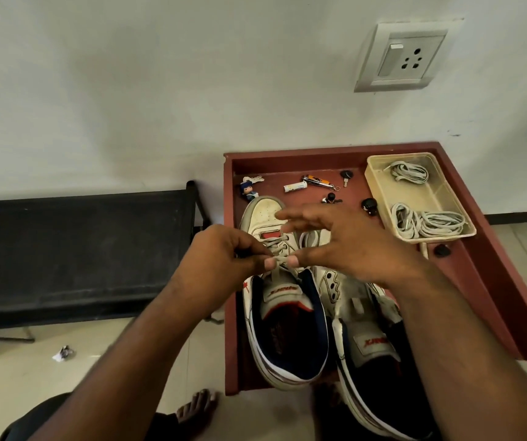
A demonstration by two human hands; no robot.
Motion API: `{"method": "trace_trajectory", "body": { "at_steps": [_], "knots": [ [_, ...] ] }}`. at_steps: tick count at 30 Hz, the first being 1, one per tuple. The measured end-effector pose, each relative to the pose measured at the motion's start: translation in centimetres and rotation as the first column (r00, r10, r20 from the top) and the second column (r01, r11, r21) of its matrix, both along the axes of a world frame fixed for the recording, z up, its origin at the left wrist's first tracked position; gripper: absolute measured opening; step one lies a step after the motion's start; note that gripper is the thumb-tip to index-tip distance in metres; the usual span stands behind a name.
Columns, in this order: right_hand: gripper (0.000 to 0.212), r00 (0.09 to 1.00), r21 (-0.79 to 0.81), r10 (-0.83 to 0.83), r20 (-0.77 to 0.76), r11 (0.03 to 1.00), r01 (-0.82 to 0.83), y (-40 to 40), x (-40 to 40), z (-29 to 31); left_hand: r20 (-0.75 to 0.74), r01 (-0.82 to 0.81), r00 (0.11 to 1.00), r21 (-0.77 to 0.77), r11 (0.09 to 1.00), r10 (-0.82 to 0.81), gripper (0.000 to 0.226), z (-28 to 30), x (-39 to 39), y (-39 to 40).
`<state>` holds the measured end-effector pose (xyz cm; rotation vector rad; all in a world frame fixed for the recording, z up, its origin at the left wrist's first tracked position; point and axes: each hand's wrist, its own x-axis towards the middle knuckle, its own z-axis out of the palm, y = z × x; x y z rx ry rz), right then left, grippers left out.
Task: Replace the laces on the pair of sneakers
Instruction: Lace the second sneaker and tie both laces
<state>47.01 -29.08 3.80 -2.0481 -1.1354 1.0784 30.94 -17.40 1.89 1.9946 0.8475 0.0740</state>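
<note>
Two white sneakers with navy lining stand side by side on a red-brown table (484,281). The left sneaker (284,329) carries a grey lace (279,246) through its eyelets. My left hand (224,259) and my right hand (348,243) meet above its tongue, both pinching the lace at the top between thumb and fingers. The right sneaker (370,354) is partly hidden under my right forearm; I cannot tell whether it is laced. A clear plastic box (379,186) at the table's back right holds two coiled bundles of pale laces (427,222).
Small items lie at the back of the table: a doll keychain (249,189), a battery (295,187), a nail clipper (319,181), small dark figures. A black bench (77,249) stands to the left. A wall socket (408,58) is above. My bare foot (197,409) rests on the floor.
</note>
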Motion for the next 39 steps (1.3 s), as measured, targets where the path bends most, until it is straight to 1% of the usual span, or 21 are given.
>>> {"method": "trace_trajectory", "body": {
  "at_steps": [1,3,5,6,9,11,13,15,17,21,25,29,32,34,37,39],
  "knots": [
    [0.046,1.0,0.02,-0.002,-0.031,1.0,0.002,0.4,-0.4,-0.4,0.022,-0.019,1.0,-0.022,1.0,0.02,0.003,-0.1,0.0,0.0],
    [0.022,0.999,0.059,-0.043,-0.013,0.997,0.044,0.8,-0.9,-0.8,0.043,-0.081,0.996,-0.047,0.996,0.083,0.002,-0.2,0.0,0.2],
    [0.013,0.994,0.07,-0.107,0.019,0.992,0.106,0.7,-0.8,-1.0,-0.002,-0.144,0.989,-0.045,0.989,0.145,0.007,-0.4,-0.1,0.4],
    [0.012,0.991,0.056,-0.129,0.04,0.99,0.127,0.7,-0.7,-0.9,-0.051,-0.154,0.987,-0.038,0.987,0.152,0.011,-0.5,0.0,0.4],
    [0.013,0.984,0.032,-0.138,0.116,0.99,0.135,0.6,-1.0,-0.9,-0.221,-0.115,0.97,-0.046,0.992,0.102,0.028,-1.0,0.3,0.2],
    [0.012,0.981,0.043,-0.149,0.123,0.989,0.145,0.8,-1.7,-1.0,-0.277,-0.112,0.957,-0.072,0.991,0.088,0.029,-1.3,0.5,0.3],
    [0.01,0.981,0.026,-0.135,0.141,0.991,0.133,1.1,-2.6,-1.1,-0.28,-0.107,0.957,-0.102,0.989,0.075,0.021,-1.3,0.5,0.6],
    [0.007,0.976,-0.03,-0.107,0.189,0.993,0.115,1.3,-3.3,-1.6,-0.249,-0.133,0.964,-0.164,0.977,0.089,0.015,-1.2,0.3,0.7],
    [0.006,0.97,-0.067,-0.075,0.229,0.993,0.093,1.4,-4.0,-2.0,-0.231,-0.172,0.966,-0.235,0.957,0.117,0.014,-1.0,0.2,0.7],
    [0.007,0.923,-0.095,0.008,0.386,0.995,0.03,1.7,-4.9,-2.6,-0.215,-0.223,0.965,-0.361,0.905,0.152,0.014,-0.7,-0.2,0.8],
    [0.007,0.907,-0.08,0.02,0.42,0.997,0.016,1.7,-4.9,-3.0,-0.205,-0.234,0.965,-0.405,0.884,0.162,0.014,-0.6,-0.3,1.0],
    [0.007,0.944,-0.049,-0.029,0.329,0.998,0.047,1.8,-4.8,-3.3,-0.2,-0.221,0.968,-0.41,0.885,0.149,0.014,-0.7,-0.2,1.0],
    [0.008,0.934,-0.024,-0.06,0.351,0.997,0.073,2.1,-5.1,-3.9,-0.201,-0.198,0.972,-0.427,0.882,0.121,0.014,-0.7,-0.3,1.3],
    [0.01,0.931,0.001,-0.084,0.355,0.996,0.089,2.2,-5.4,-4.3,-0.199,-0.138,0.978,-0.418,0.898,0.058,0.014,-0.7,-0.6,1.6],
    [0.008,0.94,0.006,-0.082,0.33,0.996,0.084,2.2,-5.2,-4.4,-0.195,-0.031,0.98,-0.312,0.95,-0.032,0.011,-0.8,-0.7,1.5],
    [0.008,0.949,-0.013,-0.05,0.311,0.998,0.057,2.0,-4.8,-4.1,-0.249,-0.002,0.967,-0.205,0.979,-0.05,0.009,-1.0,-0.9,1.7]
  ]
}}
